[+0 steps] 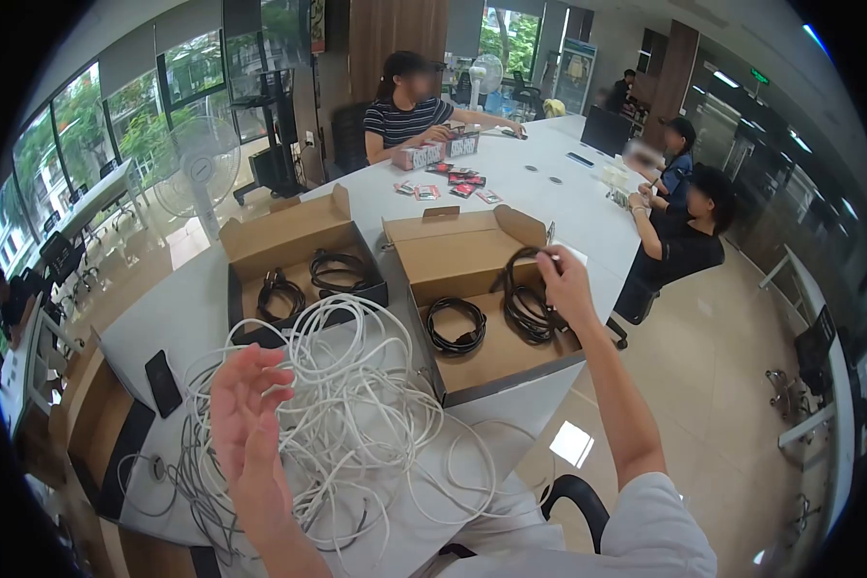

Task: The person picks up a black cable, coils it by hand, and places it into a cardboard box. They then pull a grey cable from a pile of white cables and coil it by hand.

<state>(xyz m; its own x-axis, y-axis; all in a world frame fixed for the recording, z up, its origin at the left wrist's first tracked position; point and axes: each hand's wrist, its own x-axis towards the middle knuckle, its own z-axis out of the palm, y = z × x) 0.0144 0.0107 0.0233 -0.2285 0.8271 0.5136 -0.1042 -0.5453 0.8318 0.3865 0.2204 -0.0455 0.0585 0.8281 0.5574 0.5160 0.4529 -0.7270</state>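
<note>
A: How is the room lit?
B: Daylight comes through tall windows [116, 125] along the left wall, green trees behind the glass; strip lights [727, 79] glow in the ceiling at the right.
A: And the furniture?
B: A long white table [559, 207] runs down the middle; a standing fan [202, 169] is at its left; the floor [722, 376] is pale, glossy tile; a wood-panelled column [395, 39] rises at the back.

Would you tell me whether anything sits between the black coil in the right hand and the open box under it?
Nothing visible does. The right hand holds the black cable coil over the cardboard box, flaps open; a second coil lies to its left.
</note>
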